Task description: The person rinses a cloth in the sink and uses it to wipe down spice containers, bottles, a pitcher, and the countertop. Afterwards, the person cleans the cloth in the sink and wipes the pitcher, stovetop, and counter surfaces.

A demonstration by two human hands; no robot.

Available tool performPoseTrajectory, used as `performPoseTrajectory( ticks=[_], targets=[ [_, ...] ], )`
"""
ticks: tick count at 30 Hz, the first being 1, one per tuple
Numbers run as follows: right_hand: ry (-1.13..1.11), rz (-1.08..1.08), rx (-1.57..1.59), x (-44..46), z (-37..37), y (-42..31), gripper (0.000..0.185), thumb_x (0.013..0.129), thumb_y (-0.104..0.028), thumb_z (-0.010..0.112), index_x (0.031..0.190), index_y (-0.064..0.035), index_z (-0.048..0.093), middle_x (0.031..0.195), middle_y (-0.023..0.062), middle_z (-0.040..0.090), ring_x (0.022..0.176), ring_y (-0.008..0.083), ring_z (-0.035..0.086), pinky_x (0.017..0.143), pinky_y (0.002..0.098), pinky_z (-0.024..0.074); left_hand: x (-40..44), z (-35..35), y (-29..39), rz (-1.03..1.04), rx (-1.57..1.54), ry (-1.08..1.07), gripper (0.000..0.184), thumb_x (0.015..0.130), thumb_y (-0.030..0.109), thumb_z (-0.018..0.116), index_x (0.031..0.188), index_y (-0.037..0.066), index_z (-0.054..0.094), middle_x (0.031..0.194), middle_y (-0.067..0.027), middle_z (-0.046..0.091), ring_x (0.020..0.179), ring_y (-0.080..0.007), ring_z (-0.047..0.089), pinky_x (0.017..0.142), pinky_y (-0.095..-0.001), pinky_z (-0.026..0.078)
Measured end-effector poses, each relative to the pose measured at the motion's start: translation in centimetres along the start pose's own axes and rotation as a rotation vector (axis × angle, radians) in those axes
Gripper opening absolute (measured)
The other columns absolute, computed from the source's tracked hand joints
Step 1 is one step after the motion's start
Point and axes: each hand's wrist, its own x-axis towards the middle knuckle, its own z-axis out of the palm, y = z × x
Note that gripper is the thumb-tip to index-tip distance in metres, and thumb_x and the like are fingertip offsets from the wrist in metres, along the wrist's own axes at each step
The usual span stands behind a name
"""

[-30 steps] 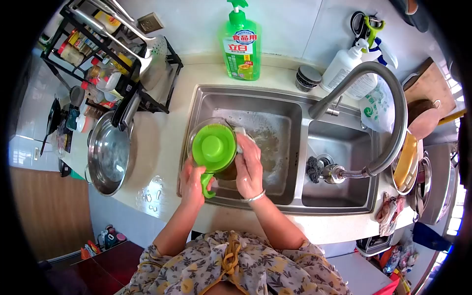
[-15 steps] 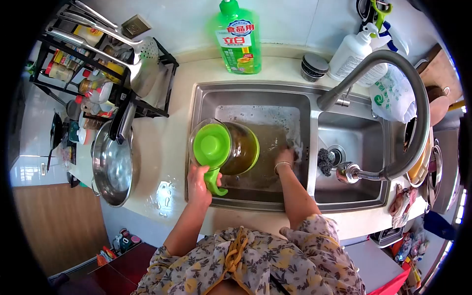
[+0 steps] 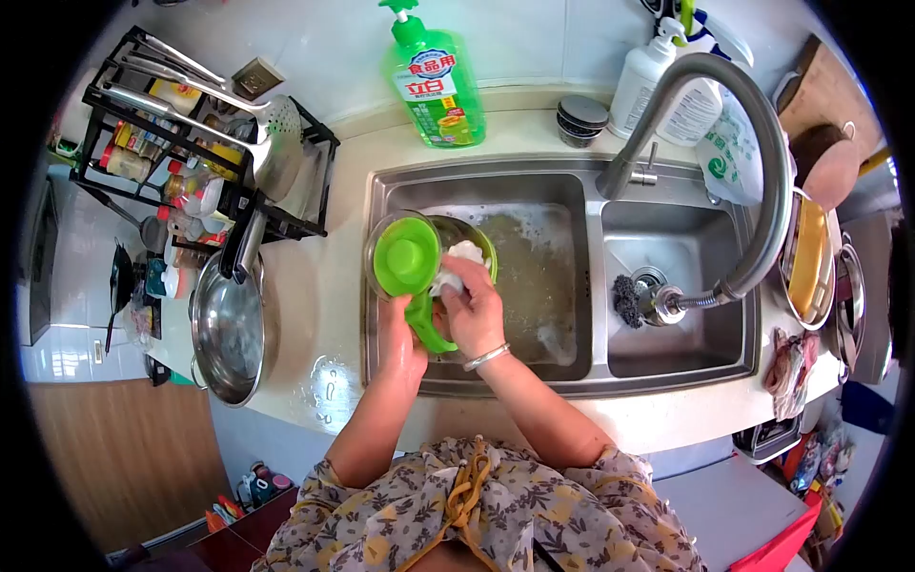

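Note:
Over the left part of the large sink basin (image 3: 572, 238) I hold a clear pitcher with a bright green top and handle (image 3: 405, 257). My left hand (image 3: 400, 338) is closed around its green handle, the fingers partly hidden. My right hand (image 3: 477, 310), with a bracelet at the wrist, grips a white, crumpled cloth (image 3: 467, 253) against the pitcher's side. Cloudy, sudsy water covers the basin floor below. Most of the pitcher's clear body lies behind the cloth and the right hand.
A green dish soap bottle (image 3: 438, 91) stands behind the sink. The curved faucet (image 3: 762, 143) hangs over the small basin, near a dark scrubber (image 3: 626, 300). To the left are a steel pot (image 3: 229, 334) and a black spice rack (image 3: 315, 133); bowls (image 3: 810, 257) sit at right.
My right hand has come up out of the water and moved left to the pitcher, now with a white cloth in it. My left hand still holds the handle.

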Motion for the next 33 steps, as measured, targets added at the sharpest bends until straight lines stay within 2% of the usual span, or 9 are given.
performPoseTrajectory(
  ticks=[11,16,18,19,21,25,27,31,33],
  targets=[
    [0.373,-0.242,-0.268,1.5,-1.0,4.5,0.031,0.07,0.012,0.051,0.097,-0.0035,0.054,0.098,0.0166,0.055,0.095,0.0355,0.054,0.086,0.0412,0.0425,-1.1,0.8,-0.8,-0.143,-0.086,-0.074,0.027,0.087,0.02,0.053,0.111,0.008,0.045,0.094,-0.0075,0.054,0.066,-0.021,0.056,0.056,-0.0341,0.045],
    [0.306,0.011,-0.631,5.7,-6.2,12.9,0.015,0.077,0.002,0.056,0.092,-0.0014,0.059,0.085,0.0162,0.059,0.083,0.0311,0.058,0.072,0.039,0.0479,-1.7,-0.3,-0.7,-0.147,-0.072,0.029,0.027,0.089,0.03,0.052,0.097,0.005,0.054,0.079,-0.0126,0.056,0.062,-0.022,0.052,0.061,-0.0345,0.043],
    [0.59,0.618,0.405,7.0,-8.1,15.8,0.022,0.076,-0.01,0.06,0.098,-0.0058,0.061,0.094,0.0156,0.064,0.085,0.0307,0.062,0.074,0.0369,0.0496,-1.8,-0.8,-0.2,-0.201,-0.118,0.041,0.027,0.089,0.029,0.053,0.098,0.004,0.054,0.079,-0.0136,0.056,0.063,-0.0232,0.052,0.061,-0.0357,0.044],
    [0.638,0.665,0.257,6.6,-9.0,16.4,0.029,0.078,-0.016,0.059,0.106,-0.01,0.063,0.107,0.0125,0.064,0.098,0.026,0.061,0.081,0.0355,0.0482,-1.7,-0.9,-0.1,-0.198,-0.119,0.047,0.027,0.089,0.029,0.053,0.098,0.004,0.054,0.079,-0.0136,0.056,0.063,-0.0232,0.052,0.061,-0.0357,0.044],
    [0.526,0.426,-0.248,6.7,-12.1,36.6,0.036,0.079,-0.016,0.056,0.114,-0.0133,0.062,0.117,0.0092,0.062,0.109,0.023,0.057,0.088,0.0349,0.0457,-1.7,-0.9,-0.2,-0.145,-0.129,0.1,0.028,0.088,0.029,0.053,0.099,0.004,0.055,0.08,-0.0145,0.057,0.064,-0.0237,0.053,0.062,-0.0359,0.044],
    [0.267,0.9,0.176,6.7,-8.0,15.2,0.023,0.087,-0.011,0.051,0.107,-0.0094,0.063,0.101,0.0061,0.065,0.087,0.0178,0.06,0.074,0.0314,0.0481,-0.6,-1.5,0.0,-0.185,-0.193,0.054,0.025,0.088,0.023,0.055,0.103,0.005,0.051,0.088,-0.0104,0.057,0.07,-0.0236,0.058,0.059,-0.0348,0.047],
    [0.289,0.603,0.306,5.0,-4.9,10.0,0.015,0.086,-0.007,0.055,0.099,-0.0062,0.063,0.086,0.003,0.063,0.07,0.0107,0.056,0.061,0.0247,0.0454,0.0,-1.4,-0.6,-0.133,-0.141,0.029,0.026,0.087,0.023,0.056,0.106,0.005,0.051,0.09,-0.0095,0.057,0.072,-0.0231,0.059,0.059,-0.0352,0.047],
    [-0.022,-0.18,-0.197,-0.3,-2.7,3.1,0.026,0.077,-0.001,0.063,0.103,-0.0073,0.063,0.1,0.0141,0.059,0.099,0.0259,0.056,0.083,0.0342,0.0475,0.5,-0.3,-0.9,-0.1,-0.139,0.069,0.027,0.087,0.022,0.055,0.109,0.008,0.05,0.091,-0.0076,0.057,0.073,-0.022,0.059,0.059,-0.0354,0.048],
    [-0.063,-0.028,-0.04,-1.6,-1.0,0.6,0.029,0.073,0.004,0.061,0.101,-0.0059,0.061,0.102,0.0166,0.057,0.096,0.0316,0.056,0.086,0.0386,0.0455,0.6,-0.3,-1.6,-0.095,-0.108,0.101,0.026,0.087,0.021,0.054,0.11,0.009,0.05,0.093,-0.0062,0.057,0.074,-0.0208,0.059,0.059,-0.0335,0.049]
  ],
)
